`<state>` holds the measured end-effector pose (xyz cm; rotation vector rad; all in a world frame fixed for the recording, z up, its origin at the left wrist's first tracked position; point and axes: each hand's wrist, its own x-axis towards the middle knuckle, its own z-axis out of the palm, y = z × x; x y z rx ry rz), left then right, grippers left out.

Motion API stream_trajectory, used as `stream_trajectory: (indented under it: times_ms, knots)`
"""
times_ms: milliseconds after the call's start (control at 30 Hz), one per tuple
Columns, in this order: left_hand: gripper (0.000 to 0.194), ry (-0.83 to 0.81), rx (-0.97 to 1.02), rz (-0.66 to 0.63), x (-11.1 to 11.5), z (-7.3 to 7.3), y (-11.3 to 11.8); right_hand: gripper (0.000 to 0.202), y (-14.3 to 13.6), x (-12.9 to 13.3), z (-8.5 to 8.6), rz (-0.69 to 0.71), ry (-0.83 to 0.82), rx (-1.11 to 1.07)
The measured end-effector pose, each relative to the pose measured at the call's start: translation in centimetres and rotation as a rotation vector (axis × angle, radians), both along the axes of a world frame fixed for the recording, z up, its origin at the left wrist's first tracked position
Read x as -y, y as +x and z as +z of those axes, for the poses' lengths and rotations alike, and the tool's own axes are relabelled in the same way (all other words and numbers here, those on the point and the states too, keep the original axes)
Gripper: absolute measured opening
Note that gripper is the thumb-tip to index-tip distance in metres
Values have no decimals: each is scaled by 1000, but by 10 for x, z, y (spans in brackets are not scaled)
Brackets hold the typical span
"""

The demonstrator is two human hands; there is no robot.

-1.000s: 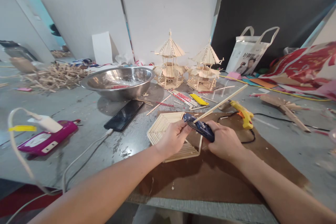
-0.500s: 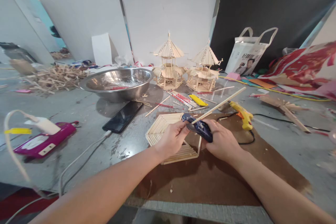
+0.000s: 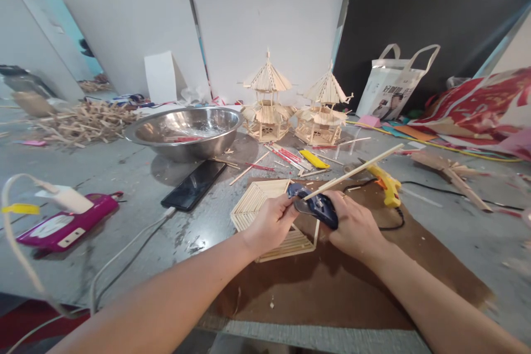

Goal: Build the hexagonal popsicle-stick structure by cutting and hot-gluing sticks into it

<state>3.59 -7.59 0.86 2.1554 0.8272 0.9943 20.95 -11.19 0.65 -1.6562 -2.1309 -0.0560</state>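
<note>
My right hand (image 3: 357,225) is closed around a dark blue hand cutter (image 3: 321,207) with a rounded metal piece at its left end. A thin wooden stick (image 3: 354,171) lies across the cutter's head and slants up to the right. My left hand (image 3: 271,222) is closed at the stick's lower end, its thumb and fingers touching the metal piece; the stick's tip is hidden there. Beneath both hands, a polygonal panel of wooden sticks (image 3: 253,202) lies partly on a brown board (image 3: 332,293); its right section shows an open frame.
Two stick pagodas (image 3: 269,97) stand behind, next to a steel bowl (image 3: 186,149). A yellow glue gun (image 3: 385,182) with its cord lies right. Left are a phone (image 3: 193,185) on a cable and a purple power strip (image 3: 68,224). A yellow knife (image 3: 314,159) lies among loose sticks.
The stick has shifted to the right and tilts lower across the cutter. Both hands stay in nearly the same place, still gripping.
</note>
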Motion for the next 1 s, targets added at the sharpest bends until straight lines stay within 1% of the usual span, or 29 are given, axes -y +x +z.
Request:
stream_trajectory:
  times_ms: [167,333,533,733,867,1000]
  knots:
    - [27,-12,0,-17,0,-1,-1,35,-2,2,3,-39,-72,15]
    - [28,-16,-7,-6,2,1,-1,32,-3,3,6,-72,-126,23]
    - [27,-14,-15,-5,1,1,0,39,-2,-1,-1,-63,-82,-6]
    - [24,-15,18,2,1,-1,0,48,-1,-3,-5,18,-11,-23]
    - [21,-113,86,-64,2,2,1,48,0,-2,-4,39,-19,-59]
    - [22,-295,173,-147,3,6,1,48,0,-1,-4,65,-1,-94]
